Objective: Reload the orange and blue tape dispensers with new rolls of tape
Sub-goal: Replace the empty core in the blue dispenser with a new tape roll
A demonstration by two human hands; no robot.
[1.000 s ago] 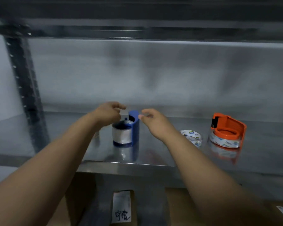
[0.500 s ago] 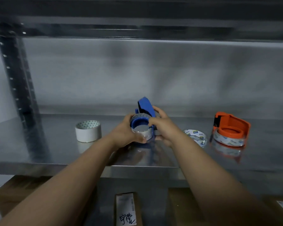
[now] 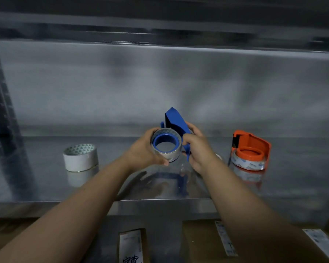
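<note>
The blue tape dispenser is held above the steel shelf, tilted, with a roll of clear tape on its blue hub. My left hand wraps around the roll from the left. My right hand grips the dispenser's body on the right. The orange tape dispenser lies on the shelf to the right, a tape roll around its hub. A spare white tape roll stands on the shelf at the left.
A dark perforated rack post rises at the far left. The upper shelf overhangs the space. Cardboard boxes with labels sit below the shelf's front edge. A bit of another tape roll peeks out behind my right wrist.
Both hands took hold of the blue dispenser and lifted it off the shelf, tilting it so the hub faces me. The white roll at the left came into view.
</note>
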